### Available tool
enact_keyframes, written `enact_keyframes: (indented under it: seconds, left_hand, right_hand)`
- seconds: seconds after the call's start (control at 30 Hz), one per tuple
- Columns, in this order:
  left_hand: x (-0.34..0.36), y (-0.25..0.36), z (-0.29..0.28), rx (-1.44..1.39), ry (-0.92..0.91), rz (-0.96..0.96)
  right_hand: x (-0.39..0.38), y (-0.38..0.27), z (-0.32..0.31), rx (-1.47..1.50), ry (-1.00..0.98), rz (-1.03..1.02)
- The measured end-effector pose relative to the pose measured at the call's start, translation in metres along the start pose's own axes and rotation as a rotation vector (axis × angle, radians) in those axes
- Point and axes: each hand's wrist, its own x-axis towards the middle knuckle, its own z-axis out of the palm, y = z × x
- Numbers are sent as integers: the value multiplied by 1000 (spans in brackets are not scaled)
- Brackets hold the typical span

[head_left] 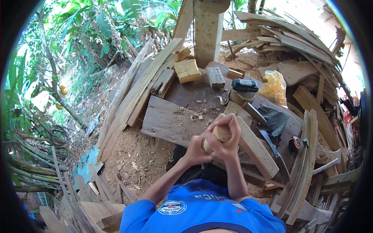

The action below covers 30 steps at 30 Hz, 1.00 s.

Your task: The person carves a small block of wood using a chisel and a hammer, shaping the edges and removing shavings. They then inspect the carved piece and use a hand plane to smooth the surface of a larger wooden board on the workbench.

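Both my hands are closed around a rounded, pale wooden piece (222, 133), held in front of my chest above the near edge of the work surface. My left hand (197, 150) wraps its lower left end. My right hand (230, 144) curls its fingers over the top and right side, so much of the piece is hidden. Under and behind the hands is a wide, worn plank (167, 120) strewn with wood chips. Just right of my right hand, a thick light board (258, 151) lies slanted.
To the right are a long blade with a dark handle (274, 151), a wooden tool handle (254, 113), a dark cloth (273, 119) and a tape measure (294, 144). Behind stand a black device (244, 85), a yellowish plastic bag (274, 85) and a wood block (187, 71). Stacked boards (299, 44) surround the right side.
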Motion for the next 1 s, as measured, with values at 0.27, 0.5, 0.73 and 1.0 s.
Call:
enact_keyframes:
  seconds: [0.27,0.5,0.73,1.0]
  left_hand:
    - [-20,20,17,-858,-979,-289]
    - [-17,40,-9,-511,-798,-277]
    - [-32,78,-21,-292,-478,-129]
    - [-6,16,-22,333,154,-28]
  right_hand:
    - [14,-17,18,1524,-1271,124]
    - [21,-27,15,1158,-1223,155]
    - [6,-34,-7,676,-1021,-8]
    - [-23,2,17,4,-83,185]
